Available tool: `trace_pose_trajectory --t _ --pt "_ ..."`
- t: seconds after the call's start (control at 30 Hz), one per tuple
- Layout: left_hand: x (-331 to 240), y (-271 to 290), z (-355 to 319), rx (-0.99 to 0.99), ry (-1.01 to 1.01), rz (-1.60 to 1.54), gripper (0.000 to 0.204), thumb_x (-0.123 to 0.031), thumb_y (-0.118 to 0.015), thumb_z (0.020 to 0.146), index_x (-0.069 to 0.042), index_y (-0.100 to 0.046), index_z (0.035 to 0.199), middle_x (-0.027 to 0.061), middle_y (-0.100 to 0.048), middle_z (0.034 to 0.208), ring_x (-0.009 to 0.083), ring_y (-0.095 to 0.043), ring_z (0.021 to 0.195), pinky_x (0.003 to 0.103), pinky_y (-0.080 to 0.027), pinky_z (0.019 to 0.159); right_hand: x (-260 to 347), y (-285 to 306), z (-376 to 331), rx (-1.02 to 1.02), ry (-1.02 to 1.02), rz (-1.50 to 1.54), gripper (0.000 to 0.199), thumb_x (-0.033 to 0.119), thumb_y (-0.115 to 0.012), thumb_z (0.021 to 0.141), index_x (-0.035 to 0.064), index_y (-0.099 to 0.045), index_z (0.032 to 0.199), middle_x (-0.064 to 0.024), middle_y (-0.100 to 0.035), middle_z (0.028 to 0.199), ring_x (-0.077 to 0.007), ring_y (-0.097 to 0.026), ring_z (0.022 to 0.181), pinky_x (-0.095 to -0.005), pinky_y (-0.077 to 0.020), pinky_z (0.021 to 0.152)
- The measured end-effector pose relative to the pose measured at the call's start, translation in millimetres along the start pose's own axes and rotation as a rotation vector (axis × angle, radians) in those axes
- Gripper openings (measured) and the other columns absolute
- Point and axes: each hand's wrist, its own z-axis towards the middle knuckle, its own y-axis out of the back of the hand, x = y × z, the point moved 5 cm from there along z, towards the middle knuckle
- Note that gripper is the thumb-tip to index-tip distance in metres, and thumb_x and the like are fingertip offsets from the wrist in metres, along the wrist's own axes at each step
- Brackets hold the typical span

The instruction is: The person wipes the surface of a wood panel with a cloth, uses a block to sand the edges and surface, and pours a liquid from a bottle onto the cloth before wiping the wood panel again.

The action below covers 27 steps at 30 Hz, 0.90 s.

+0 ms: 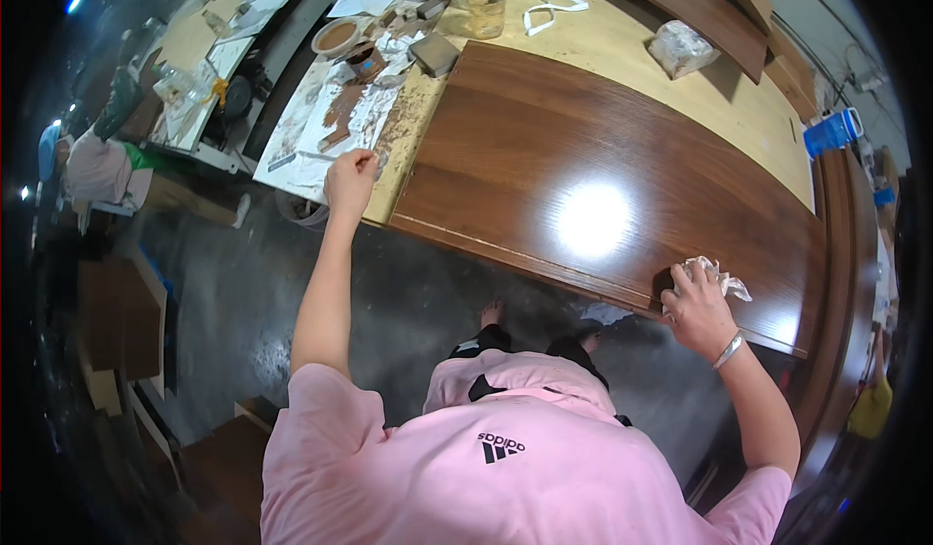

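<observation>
Left hand (350, 177): closed in a loose fist, fingers curled together, set down at the near edge of the worktop on a stained white sheet; a thin tool seems to be pinched in it, but what it is cannot be told.
Right hand (696, 307): clamped on a crumpled white rag (717, 275), which is pressed against the near edge of the dark panel; a bracelet is worn on that wrist.
Dark wooden panel (583, 195): a long, glossy brown board laid flat on the worktop, its near long edge overhanging toward the person; a bright glare spot is seen near its middle.
Worktop (622, 49): a pale yellow surface, seen bare behind the panel.
Stained white sheet (330, 122): spread on the left end of the worktop, smeared with brown patches.
Bowl (337, 36): a shallow round dish with brown contents, placed beyond the sheet, well apart from the left hand.
Glass jar (486, 0): a clear jar with yellowish liquid, stood upright behind the panel's far left corner.
Grey block (434, 53): laid just beside the panel's far left corner.
White wrapped lump (680, 49): rested on the bare worktop beyond the panel.
Blue container (833, 133): seen at the right end, well apart from both hands.
Floor (243, 282): dark grey, visible below the worktop edge between the two arms.
</observation>
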Motion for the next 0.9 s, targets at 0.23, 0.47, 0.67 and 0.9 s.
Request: trace_pose_trajectory --t 0.23,0.47,0.67,0.9 --pt "-93 -62 119 -0.078 -0.494 0.047 0.028 -0.019 -0.068 0.086 -0.009 -0.072 0.111 0.0206 -0.071 0.092 0.0396 -0.067 0.088 0.05 -0.051 0.081 4 6 -3 0.001 -0.107 0.046 0.014 0.016 -0.075 0.072 0.009 -0.07 0.083 -0.0127 -0.057 0.109 -0.0335 -0.055 0.105 -0.047 -0.0463 0.093" --pt "-79 -147 223 0.186 -0.391 0.26 0.04 -0.028 -0.06 0.091 -0.022 -0.062 0.13 0.0207 -0.07 0.105 0.0422 -0.066 0.099 0.05 -0.052 0.083 -24 14 -9 -0.195 -0.342 0.283 0.006 0.01 -0.069 0.077 0.009 -0.066 0.082 -0.0079 -0.059 0.103 -0.0286 -0.057 0.1 -0.0437 -0.0521 0.083" --pt "-91 -142 218 0.152 -0.402 0.33 0.028 -0.032 -0.064 0.085 -0.012 -0.066 0.105 0.0172 -0.072 0.101 0.0403 -0.066 0.097 0.049 -0.052 0.081 -77 30 -9 -0.503 -0.446 0.315 0.021 0.019 -0.077 0.078 0.0079 -0.069 0.094 -0.0099 -0.061 0.117 -0.0314 -0.056 0.113 -0.0433 -0.0511 0.09" --pt "-217 -57 85 0.097 -0.467 -0.497 0.038 -0.029 -0.072 0.086 -0.003 -0.061 0.113 0.0132 -0.062 0.125 0.0275 -0.06 0.107 0.037 -0.048 0.091 -29 38 -13 -0.931 -0.61 0.983 0.057 0.024 -0.079 0.082 0.0046 -0.059 0.132 -0.0179 -0.061 0.129 -0.0313 -0.058 0.12 -0.0388 -0.0443 0.105"
